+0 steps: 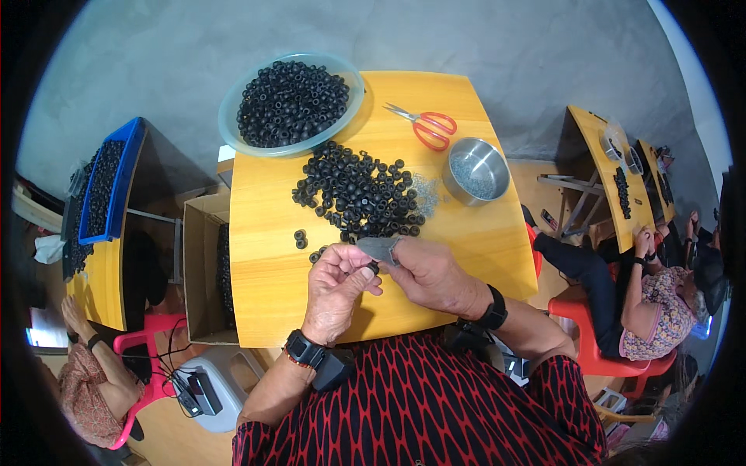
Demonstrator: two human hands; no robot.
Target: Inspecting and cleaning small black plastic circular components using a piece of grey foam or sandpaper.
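Near the table's front edge, my left hand (332, 293) pinches a small black cap-like part (373, 267) between thumb and fingers. Against it, the closed fingers of my right hand (429, 272) grip a thin grey flat piece (378, 248), which looks like cloth or abrasive sheet. Just beyond both hands spreads a loose pile of small round black parts (353, 186), many with a hole in one end. A few single ones lie left of the pile. Tiny clear or silvery bits (427, 194) are scattered at its right side.
A pale bowl (359, 93) heaped with black parts sits at the far left of the yellow table (264, 256). Red-handled scissors (426, 126) and a metal bowl (497, 175) are to the right. An open cardboard box (203, 287) stands left. Co-workers (660, 303) sit at tables either side.
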